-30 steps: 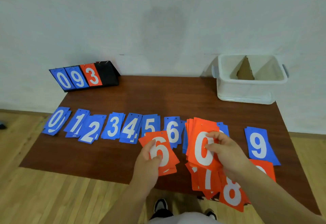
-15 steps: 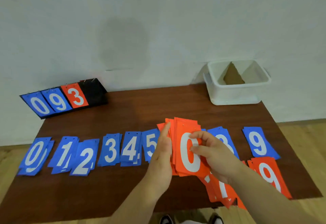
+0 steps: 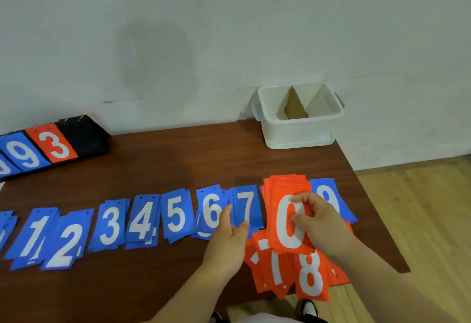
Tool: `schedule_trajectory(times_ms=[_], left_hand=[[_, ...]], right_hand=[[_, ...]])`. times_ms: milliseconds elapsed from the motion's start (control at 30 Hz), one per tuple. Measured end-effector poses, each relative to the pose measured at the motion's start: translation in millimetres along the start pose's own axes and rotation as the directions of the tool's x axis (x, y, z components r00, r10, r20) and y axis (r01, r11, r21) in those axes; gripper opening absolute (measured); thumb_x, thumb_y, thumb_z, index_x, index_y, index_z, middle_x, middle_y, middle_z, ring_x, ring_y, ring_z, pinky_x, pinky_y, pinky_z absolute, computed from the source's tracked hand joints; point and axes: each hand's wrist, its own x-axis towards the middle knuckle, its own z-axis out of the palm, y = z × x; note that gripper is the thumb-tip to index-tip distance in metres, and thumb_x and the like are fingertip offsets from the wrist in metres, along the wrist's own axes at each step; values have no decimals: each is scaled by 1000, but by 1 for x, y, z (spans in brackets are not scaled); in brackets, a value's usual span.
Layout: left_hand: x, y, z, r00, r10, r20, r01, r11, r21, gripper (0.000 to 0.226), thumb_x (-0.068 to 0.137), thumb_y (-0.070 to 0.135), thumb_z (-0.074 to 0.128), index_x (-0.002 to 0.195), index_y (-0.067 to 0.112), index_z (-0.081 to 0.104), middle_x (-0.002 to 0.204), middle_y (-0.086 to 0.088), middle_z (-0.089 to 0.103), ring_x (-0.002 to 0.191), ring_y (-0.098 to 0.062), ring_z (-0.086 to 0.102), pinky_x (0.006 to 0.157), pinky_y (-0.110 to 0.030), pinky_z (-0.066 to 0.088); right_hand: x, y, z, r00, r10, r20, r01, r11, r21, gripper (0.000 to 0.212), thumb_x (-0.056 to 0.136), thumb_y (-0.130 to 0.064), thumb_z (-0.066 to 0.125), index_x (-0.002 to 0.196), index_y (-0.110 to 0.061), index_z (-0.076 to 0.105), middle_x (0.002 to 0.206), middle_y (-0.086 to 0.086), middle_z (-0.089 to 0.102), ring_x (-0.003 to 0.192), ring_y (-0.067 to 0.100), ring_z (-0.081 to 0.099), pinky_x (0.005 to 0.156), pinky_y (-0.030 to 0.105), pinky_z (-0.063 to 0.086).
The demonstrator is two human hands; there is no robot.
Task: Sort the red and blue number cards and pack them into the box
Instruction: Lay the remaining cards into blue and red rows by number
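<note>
The right hand [image 3: 321, 226] reaches in from the near right, its fingers curled round a stack of red cards [image 3: 280, 200] whose top card reads "0", held above loose red cards [image 3: 309, 277] showing "7" and "8". The left hand [image 3: 229, 238] is stretched forward, fingers straight and holding nothing, over the blue "6" and "7". Blue cards [image 3: 175, 214] lie in a row on the tabletop [image 3: 178, 159], reading 1 to 7, then 9. The white box [image 3: 300, 131] stands at the far right corner. A scoreboard [image 3: 84, 134] at far left shows "9" and "3".
</note>
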Motion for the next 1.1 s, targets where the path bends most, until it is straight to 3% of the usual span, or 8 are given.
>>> schedule_trajectory(times_ms=[133,200,400,567,733,867,967,1100], left_hand=[[2,-29,52,958,-240,-159,264,952,157,95,89,56,64,161,29,9,146,-7,45,131,-27,51,105,-41,48],[-2,-33,80,906,-349,-238,400,890,217,106,85,61,67,161,29,0,149,-13,37,135,-32,44,106,-42,44],[-7,-31,144,818,-379,-432,525,798,296,123,75,66,73,154,36,-17,142,-12,24,129,-35,35,100,-49,47],[-10,-25,165,788,-395,-472,516,842,158,116,82,49,78,155,40,-12,138,-11,25,124,-33,39,97,-46,47],[-15,-34,160,810,-374,-451,420,907,2,107,88,27,78,157,45,-1,131,-8,34,94,-19,54,79,-32,51],[-26,-45,150,842,-347,-414,309,938,-157,85,92,18,72,157,39,21,134,-3,56,112,-21,59,89,-38,56],[-42,-46,131,844,-349,-406,258,930,-262,64,96,17,68,150,36,40,138,3,53,113,-17,56,75,-25,53],[-65,-39,93,833,-333,-442,186,920,-344,46,96,14,61,128,45,52,130,4,60,107,-18,63,85,-37,59]], right_hand=[[15,37,-47,999,32,34,-29,995,-98,28,90,-13,68,105,-37,63,109,-7,68,89,19,69,80,41,61],[23,52,-69,998,35,55,-27,990,-140,29,87,-11,69,104,-35,64,108,-6,69,86,20,69,79,40,60],[44,82,-109,982,91,168,-53,974,-219,31,88,-11,69,102,-38,64,106,-4,66,84,21,69,72,42,63],[49,90,-113,964,77,254,3,954,-300,29,90,-14,69,106,-37,62,110,-6,63,90,18,65,75,36,61],[49,89,-108,953,80,294,9,957,-289,28,92,-15,68,107,-37,62,117,-2,63,94,19,65,73,34,61],[50,81,-99,950,86,299,5,956,-292,27,95,-17,67,109,-38,59,116,-3,61,95,20,65,75,36,63],[48,71,-87,951,73,299,10,963,-268,25,95,-18,67,106,-39,59,114,-3,61,95,20,66,77,39,63],[43,50,-58,941,100,322,-45,984,-174,27,94,-16,69,106,-39,62,119,1,62,99,25,67,80,44,63]])
